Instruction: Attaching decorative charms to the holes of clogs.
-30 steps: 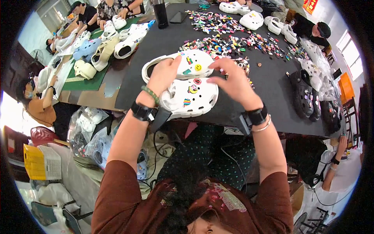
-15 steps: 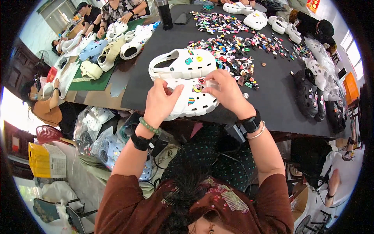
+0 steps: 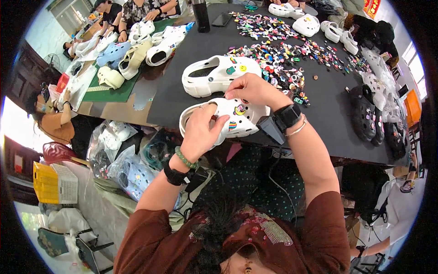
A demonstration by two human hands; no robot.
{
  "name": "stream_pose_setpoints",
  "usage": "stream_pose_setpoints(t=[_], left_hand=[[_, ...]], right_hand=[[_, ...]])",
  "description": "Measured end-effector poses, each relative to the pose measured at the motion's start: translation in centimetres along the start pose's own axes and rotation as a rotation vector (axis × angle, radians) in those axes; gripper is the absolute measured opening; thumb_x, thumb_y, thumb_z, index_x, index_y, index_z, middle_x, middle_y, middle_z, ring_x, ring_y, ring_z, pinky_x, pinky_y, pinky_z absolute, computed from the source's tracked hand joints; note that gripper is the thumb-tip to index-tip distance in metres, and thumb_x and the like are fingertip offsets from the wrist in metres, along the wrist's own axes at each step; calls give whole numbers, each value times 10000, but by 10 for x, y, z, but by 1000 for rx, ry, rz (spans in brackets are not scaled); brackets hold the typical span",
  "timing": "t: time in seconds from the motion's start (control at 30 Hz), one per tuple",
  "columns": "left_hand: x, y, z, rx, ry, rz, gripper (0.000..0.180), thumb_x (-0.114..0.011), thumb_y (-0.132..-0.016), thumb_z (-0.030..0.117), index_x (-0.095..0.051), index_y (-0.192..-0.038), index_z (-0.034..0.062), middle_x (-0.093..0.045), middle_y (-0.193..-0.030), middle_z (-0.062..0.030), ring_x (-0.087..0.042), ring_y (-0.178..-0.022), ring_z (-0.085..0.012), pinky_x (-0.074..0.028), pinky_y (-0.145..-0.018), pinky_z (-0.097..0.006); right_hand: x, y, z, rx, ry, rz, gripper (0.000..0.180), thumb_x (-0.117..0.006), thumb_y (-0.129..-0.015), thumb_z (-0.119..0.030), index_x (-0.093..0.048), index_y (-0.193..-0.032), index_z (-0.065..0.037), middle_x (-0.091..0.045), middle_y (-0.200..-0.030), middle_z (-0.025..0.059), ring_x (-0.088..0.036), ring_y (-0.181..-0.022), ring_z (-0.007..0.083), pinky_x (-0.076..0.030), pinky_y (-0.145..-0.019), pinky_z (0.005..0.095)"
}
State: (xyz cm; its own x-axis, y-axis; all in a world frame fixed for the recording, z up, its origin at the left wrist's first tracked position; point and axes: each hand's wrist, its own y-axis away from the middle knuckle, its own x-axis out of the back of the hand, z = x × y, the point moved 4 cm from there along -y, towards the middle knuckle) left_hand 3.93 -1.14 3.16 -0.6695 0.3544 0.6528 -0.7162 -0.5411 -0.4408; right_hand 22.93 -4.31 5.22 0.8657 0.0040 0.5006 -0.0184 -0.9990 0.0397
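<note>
I expect the near clog (image 3: 249, 124) is light and springy, best held by its heel. Left hand (image 3: 200, 127) curls there, pinch unclear; right hand's (image 3: 255, 89) fingertips look pressed together.

Brown short sleeves (image 3: 325, 223); green beaded bracelet (image 3: 183, 158); black wristbands (image 3: 288, 116).

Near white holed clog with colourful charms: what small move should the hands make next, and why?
Perhaps the right hand should press gently on the far edge of that white clog: its fingers gather there, while the left hand seems to steady the heel end.
</note>
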Motion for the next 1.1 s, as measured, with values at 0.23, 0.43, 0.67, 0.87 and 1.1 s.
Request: stream_pose_setpoints(t=[0.23,0.43,0.67,0.87,1.1], left_hand=[[0,3,4,-47,-24,18,290,-702,-850,223,-518,-870,0,-562,-840,-180,-542,-781,-383,-416,-682,-455],[2,4,14,-52,-54,10,284,-698,-850,214,-521,-873,-8,-558,-831,-188,-546,-784,-392,-418,-685,-460],[2,4,14,-24,-64,25,288,-699,-850,215,-538,-896,-19,-574,-850,-195,-553,-793,-394,-424,-692,-461],[4,2,11,-105,-55,119,291,-700,-863,209,-531,-886,-26,-571,-802,-191,-570,-733,-354,-451,-671,-421],[0,-14,6,-81,-81,108,307,-712,-858,229,-540,-842,-24,-568,-737,-179,-569,-664,-340,-451,-613,-407]], right_hand=[[-6,0,-12,64,247,180,267,-687,-895,-257,-713,-847,4,-599,-605,35,-525,-555,69,-446,-540,273],[0,-10,-1,-207,31,183,317,-657,-929,-288,-699,-891,24,-640,-661,41,-602,-598,105,-476,-578,264],[43,14,37,-113,-255,505,296,-640,-933,-268,-692,-912,22,-670,-708,66,-610,-546,113,-495,-518,265],[101,70,87,-252,70,807,269,-633,-927,-258,-695,-899,2,-649,-670,55,-609,-588,134,-486,-566,295],[122,108,140,-236,362,992,413,-678,-875,-256,-588,-1193,-8,-636,-1068,177,-646,-885,269,-520,-787,372]])
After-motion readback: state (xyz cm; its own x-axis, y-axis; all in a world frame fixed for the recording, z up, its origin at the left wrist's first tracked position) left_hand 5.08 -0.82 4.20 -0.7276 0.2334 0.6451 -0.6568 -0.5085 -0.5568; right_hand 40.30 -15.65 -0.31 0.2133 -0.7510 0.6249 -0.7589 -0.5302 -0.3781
